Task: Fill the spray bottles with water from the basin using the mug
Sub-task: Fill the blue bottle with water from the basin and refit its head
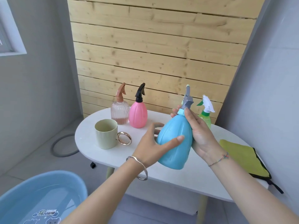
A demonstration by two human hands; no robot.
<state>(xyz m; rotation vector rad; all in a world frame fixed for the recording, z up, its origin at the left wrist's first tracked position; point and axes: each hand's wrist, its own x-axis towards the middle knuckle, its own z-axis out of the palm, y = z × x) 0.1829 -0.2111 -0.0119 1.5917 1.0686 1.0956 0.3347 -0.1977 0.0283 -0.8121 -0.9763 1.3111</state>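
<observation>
I hold a blue spray bottle [175,138] tilted above the white oval table [100,159]. My left hand [153,143] grips its round body from the left, thumb across the front. My right hand [200,135] grips its neck just below the grey spray head [187,99]. A pale green mug [106,134] with a gold ring handle stands on the table to the left. Behind it stand a clear pink ribbed bottle [120,111], part filled, and a solid pink bottle [138,113] with a black head. A green bottle [206,113] with a white head stands behind my right hand. The blue basin [40,198] holds water at the lower left.
A yellow-green cloth [244,157] with black trim lies on the table's right end. A wooden slat panel [153,54] leans behind the table. A grey hose loop [63,146] lies on the floor to the left. Grey walls close in on both sides.
</observation>
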